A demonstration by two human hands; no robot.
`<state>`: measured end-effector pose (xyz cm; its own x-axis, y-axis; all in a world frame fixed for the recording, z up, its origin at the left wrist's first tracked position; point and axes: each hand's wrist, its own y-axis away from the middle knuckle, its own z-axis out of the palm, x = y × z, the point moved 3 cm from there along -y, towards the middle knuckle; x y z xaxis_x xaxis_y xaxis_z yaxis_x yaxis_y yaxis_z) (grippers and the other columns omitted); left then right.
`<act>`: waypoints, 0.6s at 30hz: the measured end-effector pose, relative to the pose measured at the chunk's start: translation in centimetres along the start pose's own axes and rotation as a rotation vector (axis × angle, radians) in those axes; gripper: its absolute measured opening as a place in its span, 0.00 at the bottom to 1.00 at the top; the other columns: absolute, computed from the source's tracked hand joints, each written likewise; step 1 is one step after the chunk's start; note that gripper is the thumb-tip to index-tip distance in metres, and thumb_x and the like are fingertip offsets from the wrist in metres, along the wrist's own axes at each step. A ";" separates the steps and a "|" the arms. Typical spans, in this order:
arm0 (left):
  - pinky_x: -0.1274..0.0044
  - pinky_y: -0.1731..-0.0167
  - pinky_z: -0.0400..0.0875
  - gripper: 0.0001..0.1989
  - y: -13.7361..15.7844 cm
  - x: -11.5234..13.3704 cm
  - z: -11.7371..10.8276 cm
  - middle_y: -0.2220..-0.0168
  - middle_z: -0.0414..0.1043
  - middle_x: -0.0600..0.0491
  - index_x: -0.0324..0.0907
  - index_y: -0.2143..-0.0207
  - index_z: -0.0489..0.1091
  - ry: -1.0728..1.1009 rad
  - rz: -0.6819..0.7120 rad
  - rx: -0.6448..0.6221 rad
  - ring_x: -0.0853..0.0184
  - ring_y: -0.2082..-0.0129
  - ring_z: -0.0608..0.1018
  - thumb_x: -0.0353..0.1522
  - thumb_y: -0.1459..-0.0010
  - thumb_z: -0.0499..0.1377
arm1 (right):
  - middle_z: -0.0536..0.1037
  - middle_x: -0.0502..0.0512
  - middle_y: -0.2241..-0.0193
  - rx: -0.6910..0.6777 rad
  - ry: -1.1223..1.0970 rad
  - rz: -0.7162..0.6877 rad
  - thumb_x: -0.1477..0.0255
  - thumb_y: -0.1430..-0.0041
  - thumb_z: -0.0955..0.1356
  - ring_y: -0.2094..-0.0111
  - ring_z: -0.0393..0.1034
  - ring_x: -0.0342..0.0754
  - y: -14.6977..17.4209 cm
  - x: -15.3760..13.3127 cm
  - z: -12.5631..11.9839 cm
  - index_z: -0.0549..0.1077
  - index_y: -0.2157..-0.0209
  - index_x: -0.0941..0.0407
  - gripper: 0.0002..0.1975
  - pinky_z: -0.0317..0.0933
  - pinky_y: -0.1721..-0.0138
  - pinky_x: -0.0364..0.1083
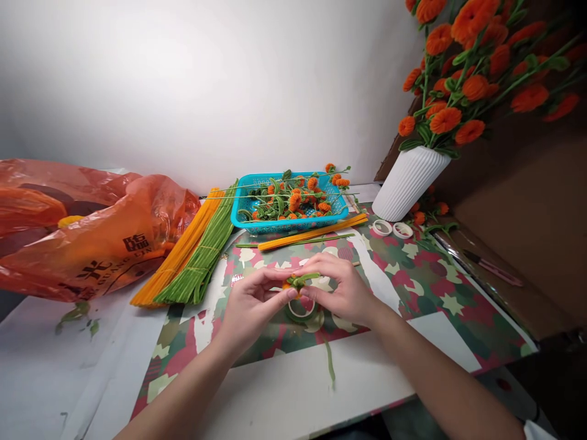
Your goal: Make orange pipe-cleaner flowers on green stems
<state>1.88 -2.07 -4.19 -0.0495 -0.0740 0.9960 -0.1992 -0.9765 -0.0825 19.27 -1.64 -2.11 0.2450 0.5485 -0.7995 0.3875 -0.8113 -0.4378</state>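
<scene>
My left hand (259, 299) and my right hand (337, 287) meet over the middle of the table. Between their fingertips they pinch a small orange pipe-cleaner flower (293, 283) with green pieces on it. Fingers hide much of the flower. Just beneath it lies a roll of green tape (301, 310), partly covered by the hands. A short green strip (330, 363) rests on the white board nearer to me.
A blue basket (288, 229) holds orange flowers and green stems. Left of it lie bundles of yellow (183, 250) and green pipe cleaners (204, 256), beside an orange plastic bag (114, 238). At right stand a white vase (408, 183), tape rolls (382, 228) and a utility knife (493, 267).
</scene>
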 end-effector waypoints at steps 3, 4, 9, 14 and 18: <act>0.74 0.65 0.79 0.05 0.0 0.3 0.1 0.66 0.80 0.50 0.41 0.70 0.76 0.025 0.042 0.005 0.62 0.63 0.81 0.30 0.52 0.68 | 0.79 0.54 0.63 0.031 -0.057 0.018 0.74 0.45 0.72 0.59 0.73 0.49 0.1 0.3 0.0 0.78 0.61 0.52 0.09 0.66 0.55 0.50; 0.73 0.64 0.79 0.05 0.0 0.4 0.1 0.64 0.80 0.49 0.41 0.72 0.75 0.034 0.052 0.000 0.61 0.62 0.81 0.30 0.52 0.68 | 0.79 0.54 0.63 0.041 -0.068 0.016 0.73 0.45 0.72 0.59 0.73 0.49 0.1 0.4 0.1 0.78 0.61 0.52 0.08 0.67 0.55 0.50; 0.70 0.59 0.78 0.06 -0.1 0.2 0.1 0.60 0.79 0.46 0.41 0.72 0.74 0.046 0.075 -0.008 0.58 0.56 0.80 0.31 0.51 0.68 | 0.79 0.54 0.66 0.135 -0.048 -0.006 0.71 0.45 0.72 0.61 0.73 0.50 0.2 0.0 0.3 0.78 0.65 0.52 0.05 0.67 0.58 0.50; 0.72 0.61 0.79 0.06 0.3 -0.1 -0.3 0.54 0.75 0.47 0.41 0.69 0.71 -0.050 0.098 0.052 0.60 0.54 0.79 0.30 0.48 0.66 | 0.74 0.52 0.73 0.172 0.115 0.047 0.71 0.43 0.70 0.69 0.68 0.47 0.4 -0.7 0.7 0.70 0.72 0.56 0.06 0.61 0.65 0.46; 0.74 0.65 0.80 0.05 0.5 -0.2 -0.4 0.55 0.75 0.46 0.41 0.70 0.71 -0.198 0.187 0.087 0.61 0.56 0.79 0.29 0.48 0.65 | 0.70 0.50 0.75 -0.052 0.230 0.104 0.71 0.37 0.63 0.70 0.63 0.46 0.6 -0.4 1.5 0.66 0.72 0.56 0.09 0.55 0.65 0.46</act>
<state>1.38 -2.49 -4.48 0.1165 -0.2846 0.9515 -0.1192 -0.9551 -0.2711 18.09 -2.69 -2.66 0.4792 0.4992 -0.7219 0.3937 -0.8574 -0.3315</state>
